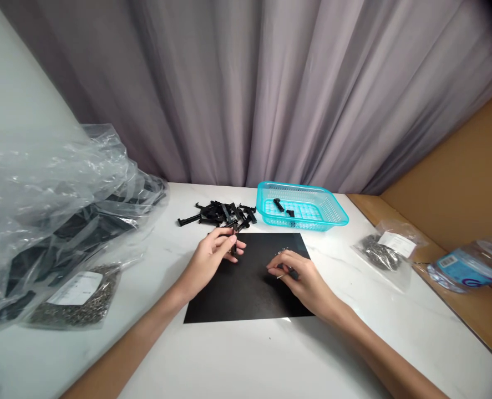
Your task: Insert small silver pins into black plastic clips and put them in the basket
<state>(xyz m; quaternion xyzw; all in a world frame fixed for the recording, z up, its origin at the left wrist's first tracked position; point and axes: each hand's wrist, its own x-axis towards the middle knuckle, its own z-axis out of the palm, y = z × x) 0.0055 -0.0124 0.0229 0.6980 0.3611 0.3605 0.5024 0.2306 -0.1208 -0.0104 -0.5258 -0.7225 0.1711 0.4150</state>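
Observation:
My left hand (212, 254) holds a small black plastic part (234, 239) upright between thumb and fingers, over the left edge of a black mat (246, 288). Over the mat's right side, the fingers of my right hand (292, 270) are pinched together with a tiny shiny metal piece (279, 275) at their tips. Several small metal pieces (282, 251) lie on the mat just behind my right hand. A pile of black plastic parts (218, 212) sits beyond my left hand.
A turquoise basket (343, 218) at the back holds two black parts (278, 205). Large clear bags (83, 221) and a bag of metal pieces (79, 305) cover the left. On the right are another small bag (381, 252), a water bottle (470, 266) and cardboard (457, 149).

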